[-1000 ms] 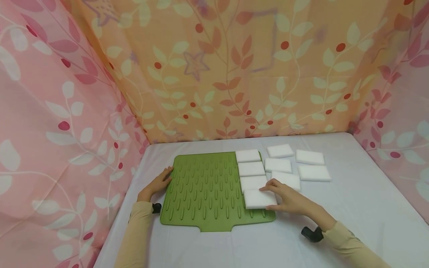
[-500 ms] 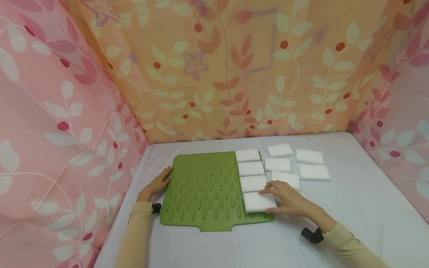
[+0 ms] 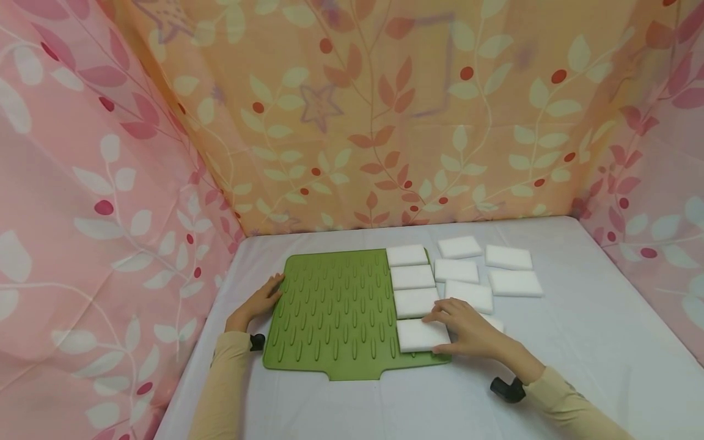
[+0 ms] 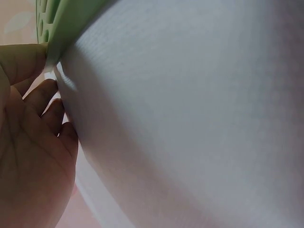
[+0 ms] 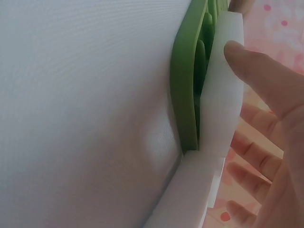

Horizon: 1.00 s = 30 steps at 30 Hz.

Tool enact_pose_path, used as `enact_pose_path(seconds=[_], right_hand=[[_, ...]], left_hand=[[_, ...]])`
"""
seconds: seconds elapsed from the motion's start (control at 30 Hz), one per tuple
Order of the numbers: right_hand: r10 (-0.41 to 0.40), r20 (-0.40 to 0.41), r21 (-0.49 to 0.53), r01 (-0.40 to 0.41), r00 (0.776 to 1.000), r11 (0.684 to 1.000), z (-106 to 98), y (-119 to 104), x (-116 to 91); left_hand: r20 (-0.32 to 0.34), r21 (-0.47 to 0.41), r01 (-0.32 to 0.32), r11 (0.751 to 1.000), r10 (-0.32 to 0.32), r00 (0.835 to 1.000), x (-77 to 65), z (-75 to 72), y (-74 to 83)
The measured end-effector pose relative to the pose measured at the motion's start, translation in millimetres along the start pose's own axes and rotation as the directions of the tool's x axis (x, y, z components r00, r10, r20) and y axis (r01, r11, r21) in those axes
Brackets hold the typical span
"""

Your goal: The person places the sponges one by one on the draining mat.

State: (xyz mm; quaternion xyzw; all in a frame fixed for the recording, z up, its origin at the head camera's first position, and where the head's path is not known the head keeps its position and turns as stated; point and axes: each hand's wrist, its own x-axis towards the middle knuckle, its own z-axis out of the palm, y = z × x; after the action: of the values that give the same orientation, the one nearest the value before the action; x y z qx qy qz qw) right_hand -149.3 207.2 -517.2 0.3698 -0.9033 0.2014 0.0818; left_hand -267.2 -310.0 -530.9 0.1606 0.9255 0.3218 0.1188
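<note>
A green ridged mat lies on the table. Along its right side runs a column of white sponges, the nearest one close to the mat's front edge. My right hand pinches that sponge at its right end, the thumb against its near side in the right wrist view. At the mat's left edge rests my left hand; in the left wrist view its thumb touches the green rim, with the other fingers fairly straight alongside.
Several loose white sponges lie right of the mat, among them one at the back and one farther right. Another is partly hidden behind my right hand. Patterned cloth hangs around the table.
The pinched sponge has moved toward me and slightly left with my right hand, now just in front of the third sponge in the column. My left hand has stayed put.
</note>
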Motion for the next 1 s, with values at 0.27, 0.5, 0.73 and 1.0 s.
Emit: enact_pose_path(seconds=[0.27, 0.5, 0.73, 1.0], right_hand=[[-0.002, -0.008, -0.011, 0.002, 1.000, 1.000, 0, 0, 0], [0.001, -0.023, -0.031, -0.002, 1.000, 1.000, -8, 4, -1], [0.011, -0.107, -0.023, -0.013, 0.994, 1.000, -25, 19, -4], [0.063, -0.180, -0.038, -0.071, 0.982, 0.997, -43, 42, -14]], left_hand=[[-0.003, 0.001, -0.010, 1.000, 0.010, 1.000, 0.1, -1.0, 1.3], [0.003, -0.016, -0.015, 1.000, 0.015, 1.000, -1.4, -1.1, 3.1], [0.010, -0.021, -0.003, 1.000, 0.004, 1.000, -2.1, -1.1, 4.2], [0.004, -0.016, -0.023, 1.000, 0.023, 1.000, -3.5, -0.8, 4.4]])
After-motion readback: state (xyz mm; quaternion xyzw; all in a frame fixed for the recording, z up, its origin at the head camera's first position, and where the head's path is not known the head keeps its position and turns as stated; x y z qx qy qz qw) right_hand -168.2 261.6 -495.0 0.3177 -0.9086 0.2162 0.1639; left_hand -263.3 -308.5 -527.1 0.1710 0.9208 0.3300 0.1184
